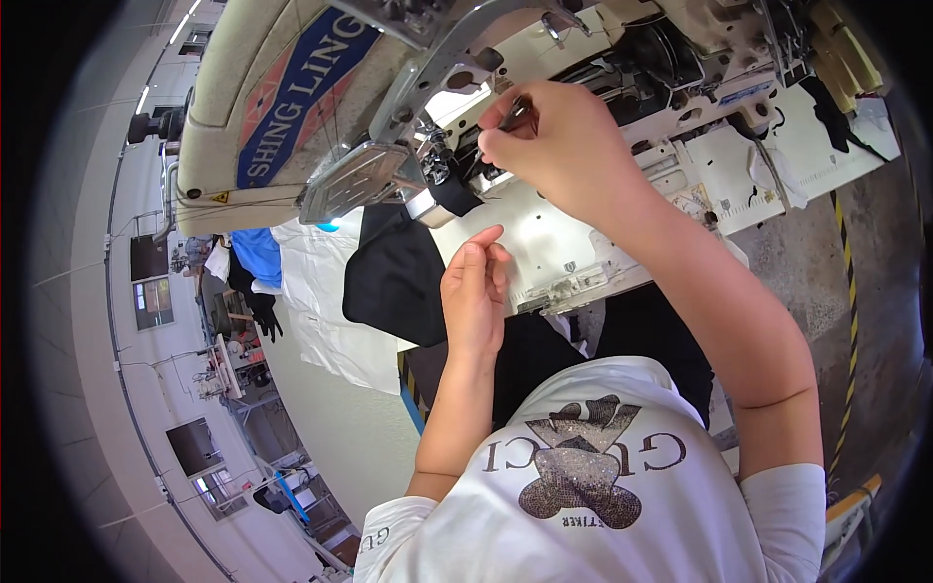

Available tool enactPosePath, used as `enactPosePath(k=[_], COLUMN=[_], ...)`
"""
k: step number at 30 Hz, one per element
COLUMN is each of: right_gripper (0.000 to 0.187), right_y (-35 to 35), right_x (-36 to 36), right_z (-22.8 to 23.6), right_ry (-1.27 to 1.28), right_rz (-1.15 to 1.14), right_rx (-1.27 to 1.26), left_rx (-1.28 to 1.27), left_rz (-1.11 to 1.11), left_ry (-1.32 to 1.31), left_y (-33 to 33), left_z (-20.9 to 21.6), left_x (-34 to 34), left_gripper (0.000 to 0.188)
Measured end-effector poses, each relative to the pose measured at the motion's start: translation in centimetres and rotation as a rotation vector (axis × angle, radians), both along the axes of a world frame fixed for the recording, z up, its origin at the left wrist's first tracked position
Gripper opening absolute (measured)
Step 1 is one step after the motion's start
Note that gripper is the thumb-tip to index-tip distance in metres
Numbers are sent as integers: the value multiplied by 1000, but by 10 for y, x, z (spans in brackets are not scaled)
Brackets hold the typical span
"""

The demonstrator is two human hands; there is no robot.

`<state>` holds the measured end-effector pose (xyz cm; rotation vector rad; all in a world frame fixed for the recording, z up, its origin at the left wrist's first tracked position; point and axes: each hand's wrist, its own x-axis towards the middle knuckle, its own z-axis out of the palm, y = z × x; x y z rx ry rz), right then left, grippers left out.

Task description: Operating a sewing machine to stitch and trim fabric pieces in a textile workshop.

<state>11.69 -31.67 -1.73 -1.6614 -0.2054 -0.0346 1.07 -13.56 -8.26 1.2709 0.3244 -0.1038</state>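
Observation:
My right hand [569, 136] is raised beside the needle area [439, 160] of a large industrial sewing machine [219, 107]. Its fingers are closed round a small dark, slim tool [515, 114], partly hidden by the hand, so its exact kind is unclear. Lower down, my left hand [474, 291] hovers over the white machine bed [539, 238], palm turned inward and fingers loosely bent, with nothing seen in it. A black cloth piece [394, 277] lies left of that hand. A narrow black strip [454, 194] sits under the needle area.
A clear plastic guard [360, 180] juts from the machine head. White cloth [316, 301] and blue cloth [257, 257] lie to the left. Machine parts [661, 58] fill the far right, and a yellow-black striped line [847, 291] runs along the floor.

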Motion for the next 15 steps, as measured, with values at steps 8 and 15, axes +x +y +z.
enactPosePath(k=[8,15], right_gripper=[20,13], right_y=[-3,-27], right_x=[-6,-30], right_z=[0,7], right_ry=[30,146], right_rz=[84,327], right_rx=[5,-31], left_rx=[10,-191], left_rz=[-4,-77], left_ry=[1,93], left_y=[-4,-17], left_z=[5,20], left_x=[2,15], left_gripper=[35,43])
